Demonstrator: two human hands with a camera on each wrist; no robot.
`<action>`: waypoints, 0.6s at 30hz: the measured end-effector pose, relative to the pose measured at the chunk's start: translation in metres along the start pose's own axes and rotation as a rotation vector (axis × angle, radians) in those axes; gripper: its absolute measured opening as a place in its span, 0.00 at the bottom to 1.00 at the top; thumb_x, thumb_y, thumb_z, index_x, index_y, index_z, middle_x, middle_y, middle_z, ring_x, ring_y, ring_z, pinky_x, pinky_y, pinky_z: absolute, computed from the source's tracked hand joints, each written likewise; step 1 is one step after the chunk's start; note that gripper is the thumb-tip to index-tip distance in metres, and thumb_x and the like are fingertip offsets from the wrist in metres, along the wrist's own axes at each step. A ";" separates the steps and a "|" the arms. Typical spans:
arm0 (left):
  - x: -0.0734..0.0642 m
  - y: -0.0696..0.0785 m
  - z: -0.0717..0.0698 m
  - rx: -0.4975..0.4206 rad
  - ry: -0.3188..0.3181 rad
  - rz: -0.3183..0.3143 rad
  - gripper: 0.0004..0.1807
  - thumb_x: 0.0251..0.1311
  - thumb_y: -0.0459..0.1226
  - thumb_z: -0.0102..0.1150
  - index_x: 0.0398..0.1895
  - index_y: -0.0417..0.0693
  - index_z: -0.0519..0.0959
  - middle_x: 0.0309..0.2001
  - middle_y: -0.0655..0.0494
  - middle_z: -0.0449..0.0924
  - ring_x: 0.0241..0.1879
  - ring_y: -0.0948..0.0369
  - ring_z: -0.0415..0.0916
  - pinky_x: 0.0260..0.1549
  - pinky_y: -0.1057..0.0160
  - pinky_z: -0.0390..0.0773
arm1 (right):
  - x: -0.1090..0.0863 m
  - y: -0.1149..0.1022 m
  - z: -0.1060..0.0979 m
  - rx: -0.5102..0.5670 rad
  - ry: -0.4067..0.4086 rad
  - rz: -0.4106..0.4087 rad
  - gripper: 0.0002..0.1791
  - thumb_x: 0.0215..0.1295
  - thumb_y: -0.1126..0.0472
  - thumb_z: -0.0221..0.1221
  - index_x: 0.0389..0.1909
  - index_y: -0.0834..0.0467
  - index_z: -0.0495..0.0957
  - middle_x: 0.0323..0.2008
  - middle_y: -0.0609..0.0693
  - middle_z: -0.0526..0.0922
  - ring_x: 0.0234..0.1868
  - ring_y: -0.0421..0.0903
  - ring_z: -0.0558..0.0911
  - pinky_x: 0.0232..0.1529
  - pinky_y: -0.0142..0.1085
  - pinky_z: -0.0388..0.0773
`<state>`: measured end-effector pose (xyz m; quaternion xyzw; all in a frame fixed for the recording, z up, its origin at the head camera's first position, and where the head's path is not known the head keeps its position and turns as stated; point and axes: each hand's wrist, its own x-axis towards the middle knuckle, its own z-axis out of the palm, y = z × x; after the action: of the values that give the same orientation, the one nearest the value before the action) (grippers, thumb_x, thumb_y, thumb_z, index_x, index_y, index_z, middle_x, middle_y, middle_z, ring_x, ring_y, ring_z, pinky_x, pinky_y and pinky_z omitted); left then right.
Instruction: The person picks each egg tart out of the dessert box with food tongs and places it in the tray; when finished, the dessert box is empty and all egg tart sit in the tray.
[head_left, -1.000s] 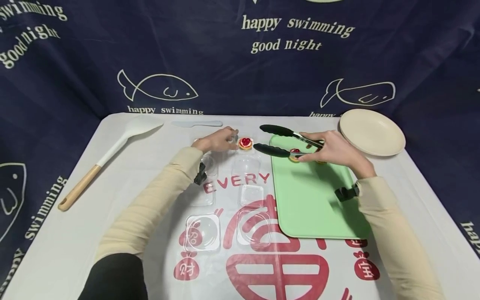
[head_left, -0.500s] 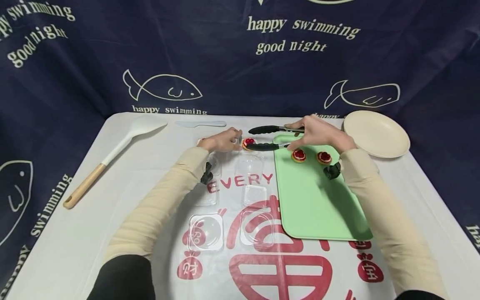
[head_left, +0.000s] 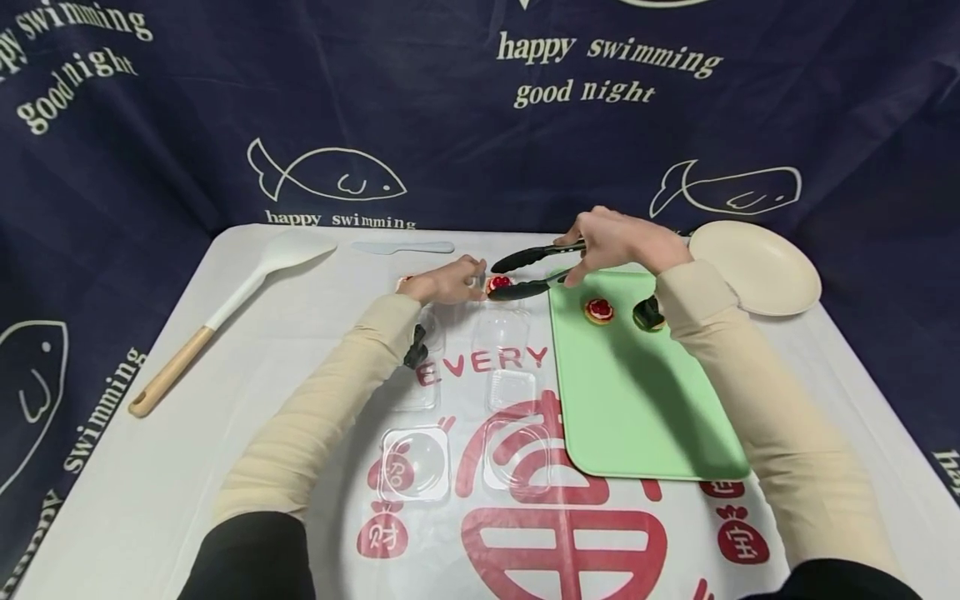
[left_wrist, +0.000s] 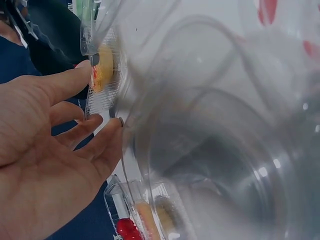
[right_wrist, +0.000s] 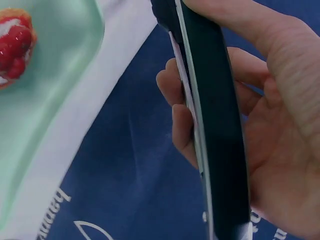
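In the head view my right hand [head_left: 618, 237] grips black-tipped tongs [head_left: 519, 290], with their two arms spread apart. The lower tip overlaps a red-topped tart [head_left: 498, 284] that sits in a clear plastic box. My left hand [head_left: 450, 282] is beside that tart. Up close in the left wrist view, its thumb and fingers hold the edge of the clear plastic box [left_wrist: 112, 92]. Another boxed tart [left_wrist: 129, 229] shows below that hand. The right wrist view has the tongs' dark handle [right_wrist: 212, 125] between thumb and fingers.
The green tray [head_left: 637, 400] bears a tart [head_left: 599, 311] and another mostly hidden by the right wrist's camera. Several clear plastic boxes [head_left: 415, 463] stand in the middle. A beige plate [head_left: 753, 267], a table knife [head_left: 405, 247] and a white turner [head_left: 247, 287] lie around.
My right hand has carried the tongs leftward from above the green tray to the boxed tart, tilting their tips downward. My left hand stays beside the tart.
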<state>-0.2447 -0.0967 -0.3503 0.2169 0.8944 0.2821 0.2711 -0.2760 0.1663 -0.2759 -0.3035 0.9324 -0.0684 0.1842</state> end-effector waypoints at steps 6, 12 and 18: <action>0.000 0.002 -0.002 0.024 -0.007 -0.014 0.37 0.73 0.39 0.49 0.76 0.37 0.44 0.76 0.42 0.45 0.71 0.47 0.56 0.72 0.56 0.55 | 0.001 -0.005 -0.001 -0.025 -0.034 0.051 0.38 0.50 0.52 0.74 0.63 0.60 0.74 0.24 0.59 0.83 0.12 0.36 0.58 0.20 0.32 0.60; 0.000 0.002 -0.002 0.020 -0.007 -0.026 0.37 0.73 0.38 0.49 0.76 0.37 0.45 0.76 0.42 0.45 0.71 0.47 0.56 0.72 0.56 0.55 | 0.002 -0.006 -0.001 -0.019 -0.029 0.038 0.38 0.50 0.52 0.74 0.62 0.60 0.75 0.27 0.60 0.84 0.12 0.36 0.57 0.19 0.31 0.60; 0.000 0.001 -0.001 0.017 -0.004 -0.021 0.37 0.73 0.38 0.49 0.76 0.37 0.44 0.75 0.42 0.45 0.71 0.47 0.56 0.72 0.56 0.54 | 0.003 -0.006 -0.002 -0.029 -0.011 0.023 0.38 0.48 0.51 0.75 0.61 0.60 0.76 0.38 0.58 0.87 0.15 0.36 0.67 0.21 0.32 0.65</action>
<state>-0.2446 -0.0965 -0.3493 0.2106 0.8984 0.2712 0.2738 -0.2762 0.1600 -0.2733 -0.2959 0.9356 -0.0514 0.1855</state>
